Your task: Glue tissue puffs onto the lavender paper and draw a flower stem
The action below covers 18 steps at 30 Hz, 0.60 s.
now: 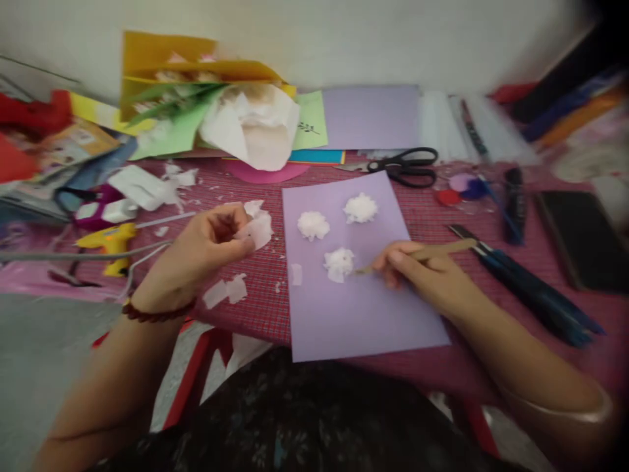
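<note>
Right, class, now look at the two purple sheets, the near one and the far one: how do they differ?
The near sheet carries three white puffs; the far sheet shows a plain face.
The near sheet has its longer sides running away from the person; the far sheet's longer side runs across.
The right hand is over the near sheet; neither hand is at the far sheet.
Both are pale purple.

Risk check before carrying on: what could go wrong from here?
1. The tan, pointed stick in the right hand has its tip beside the nearest white, ruffled paper flower; a slip might snag or shift it.
2. The dark blue-handled tool with a pointed metal tip lies near that hand; reaching back could mean a poke.
3. The thin grey cable runs up to the left wrist and may catch.
</note>
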Motion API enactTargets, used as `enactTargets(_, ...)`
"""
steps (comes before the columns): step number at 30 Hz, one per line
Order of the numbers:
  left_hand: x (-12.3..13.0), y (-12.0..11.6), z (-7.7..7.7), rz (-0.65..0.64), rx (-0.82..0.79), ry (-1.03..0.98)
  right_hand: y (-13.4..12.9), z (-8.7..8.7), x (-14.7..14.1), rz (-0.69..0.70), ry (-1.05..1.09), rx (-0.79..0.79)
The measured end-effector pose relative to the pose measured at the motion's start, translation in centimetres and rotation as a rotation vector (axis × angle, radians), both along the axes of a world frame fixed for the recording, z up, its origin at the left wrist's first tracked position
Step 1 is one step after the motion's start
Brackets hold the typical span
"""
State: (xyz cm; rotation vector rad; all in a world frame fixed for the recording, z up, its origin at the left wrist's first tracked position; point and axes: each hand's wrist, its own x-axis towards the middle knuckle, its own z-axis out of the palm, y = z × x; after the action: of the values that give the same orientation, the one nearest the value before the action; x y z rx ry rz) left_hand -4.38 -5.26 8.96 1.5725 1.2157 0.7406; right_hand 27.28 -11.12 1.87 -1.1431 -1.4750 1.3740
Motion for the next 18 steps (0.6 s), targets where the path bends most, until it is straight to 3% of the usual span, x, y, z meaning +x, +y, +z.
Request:
enactTargets(3, 4.0, -0.3, -0.2, -0.1, -0.089, -0.103, 0.3, -0.1, 0.5, -0.004, 0.032, -0.002)
enactTargets(7, 7.5, -0.5, -0.4, -0.24, -0.106, -0.03, 0.3, 0.1, 0.2, 0.042, 0.021, -0.009)
enactTargets(11, 7.9, 0.2, -1.4, -0.312, -0.014, 0.03, 0.1, 0.3, -0.2, 0.088, 0.029, 0.006)
enactTargets(16, 7.3, 1.0, -2.5, -0.287, 0.036, 0.035, -0.3, 0.8, -0.4, -0.108, 0.087, 0.067)
enactTargets(18, 7.2, 1.2, -2.7, -0.265, 0.009, 0.033, -0.5, 0.9, -0.7, -0.098, 0.052, 0.093)
